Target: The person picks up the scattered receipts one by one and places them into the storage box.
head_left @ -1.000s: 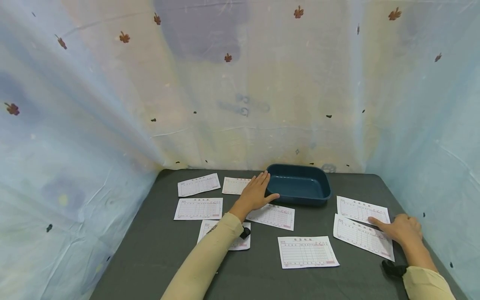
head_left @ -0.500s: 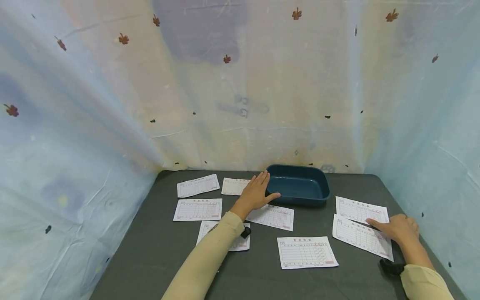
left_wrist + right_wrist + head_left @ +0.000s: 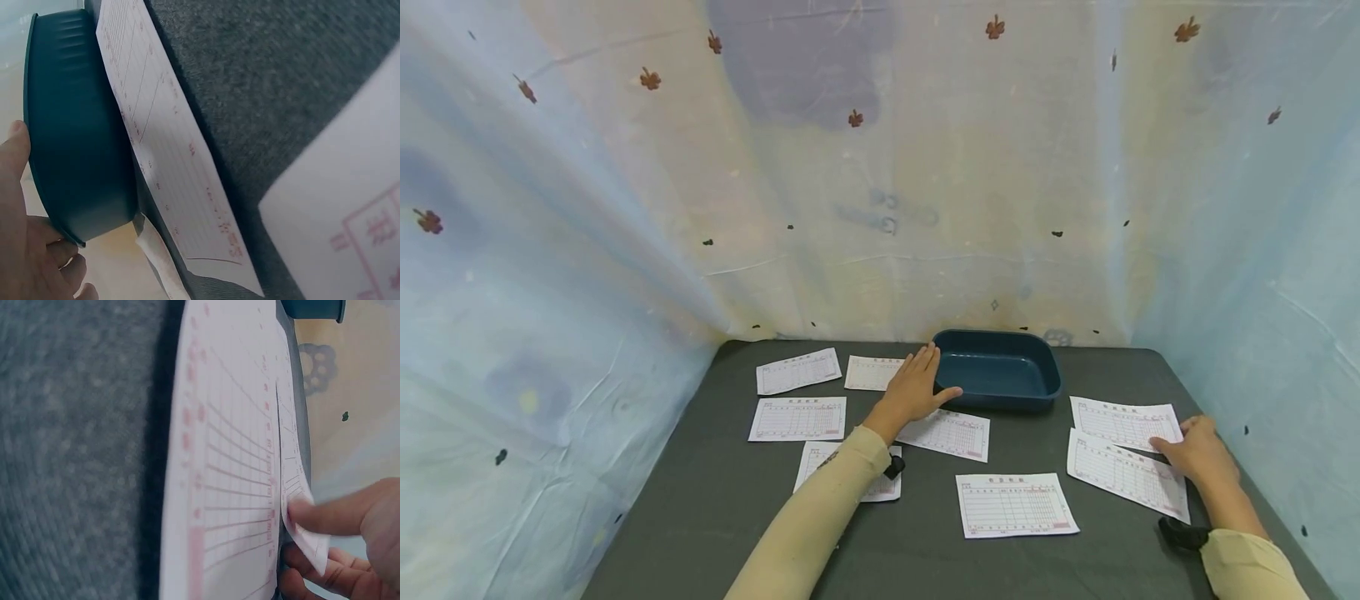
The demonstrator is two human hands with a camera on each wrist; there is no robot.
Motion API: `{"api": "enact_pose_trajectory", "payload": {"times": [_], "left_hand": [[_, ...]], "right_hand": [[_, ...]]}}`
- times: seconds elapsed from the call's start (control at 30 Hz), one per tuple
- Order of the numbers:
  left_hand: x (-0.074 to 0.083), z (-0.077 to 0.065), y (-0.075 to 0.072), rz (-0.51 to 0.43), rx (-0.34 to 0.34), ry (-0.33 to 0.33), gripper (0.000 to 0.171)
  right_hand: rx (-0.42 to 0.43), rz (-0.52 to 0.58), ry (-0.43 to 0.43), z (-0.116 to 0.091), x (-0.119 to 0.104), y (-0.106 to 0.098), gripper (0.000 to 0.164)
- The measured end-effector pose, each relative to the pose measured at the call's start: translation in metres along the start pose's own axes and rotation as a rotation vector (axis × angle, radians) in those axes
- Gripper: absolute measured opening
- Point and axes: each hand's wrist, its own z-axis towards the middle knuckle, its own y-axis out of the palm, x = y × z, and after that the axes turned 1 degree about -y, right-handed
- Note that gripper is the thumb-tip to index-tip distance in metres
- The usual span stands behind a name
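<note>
Evidently, the right hand (image 3: 1204, 457) pinches a printed slip (image 3: 1122, 421) between thumb and fingers, while the left hand (image 3: 912, 392) rests, fingers extended, against the teal bin (image 3: 1000, 372).

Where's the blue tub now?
In the head view, the blue tub stands near the far edge of the table, right of centre, the left hand at its left end.

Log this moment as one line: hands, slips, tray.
left hand: touching left end of teal tray | right hand: pinching farther right slip, gripped end raised | nearer right slip: lying on grey table
</note>
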Motion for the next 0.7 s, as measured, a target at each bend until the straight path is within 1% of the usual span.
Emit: {"api": "enact_pose_trajectory", "payload": {"times": [0.1, 0.23, 0.37, 0.53, 0.7], "left_hand": [[0.0015, -0.001, -0.0002, -0.006, 0.007, -0.001, 0.098], [0.0019, -0.0014, -0.0007, 0.002, 0.014, -0.001, 0.099], [0.0012, -0.0009, -0.0012, 0.009, 0.013, 0.005, 0.099], [0.0008, 0.0, -0.001, 0.016, 0.007, 0.005, 0.099], [0.0014, -0.0001, -0.0002, 0.014, 0.001, 0.001, 0.099]], "right_hand": [[0.012, 0.016, 0.0, 0.0017, 0.0017, -0.001, 0.057], [0.034, 0.045, -0.026, 0.0034, 0.004, -0.0033, 0.048], [0.078, 0.081, -0.049, 0.0043, 0.0058, -0.0055, 0.047], [0.161, 0.163, -0.082, 0.0035, 0.0045, -0.0071, 0.049], [0.239, 0.215, -0.077, 0.0003, -0.0027, -0.0083, 0.047]]}}
